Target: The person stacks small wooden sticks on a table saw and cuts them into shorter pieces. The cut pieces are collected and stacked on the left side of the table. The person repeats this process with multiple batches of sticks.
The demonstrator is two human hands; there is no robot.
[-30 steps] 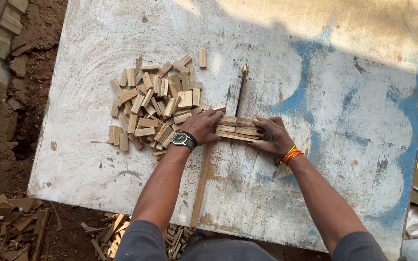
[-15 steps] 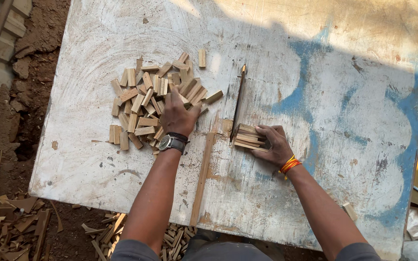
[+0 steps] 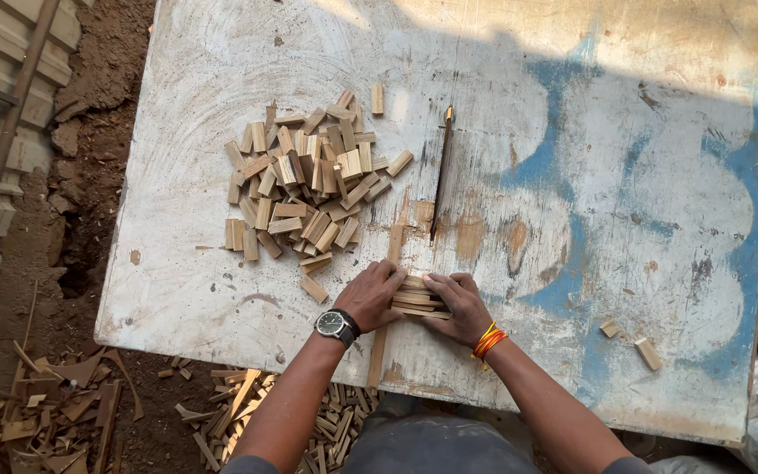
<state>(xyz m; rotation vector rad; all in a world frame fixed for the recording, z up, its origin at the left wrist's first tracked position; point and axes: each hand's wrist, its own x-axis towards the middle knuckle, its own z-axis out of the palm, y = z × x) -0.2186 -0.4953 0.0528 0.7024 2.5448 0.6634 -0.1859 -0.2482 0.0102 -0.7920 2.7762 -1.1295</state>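
A small stack of thin wooden strips (image 3: 418, 298) lies flat on the worn white table (image 3: 625, 175), near its front edge. My left hand (image 3: 370, 294), with a black wristwatch, grips the stack's left end. My right hand (image 3: 456, 305), with orange thread at the wrist, grips its right end. Just beyond the stack a narrow slot with a saw blade (image 3: 441, 171) runs away from me. A pile of several short cut wood blocks (image 3: 304, 184) lies to the left of the blade.
A wooden guide strip (image 3: 385, 303) runs toward me under my left hand. Two loose blocks (image 3: 633, 342) lie at the right front of the table. Wood offcuts (image 3: 72, 412) litter the dirt ground at left and below the table edge.
My left hand left the block pile and came back to the strips. Both hands and the stack moved toward me, away from the blade.
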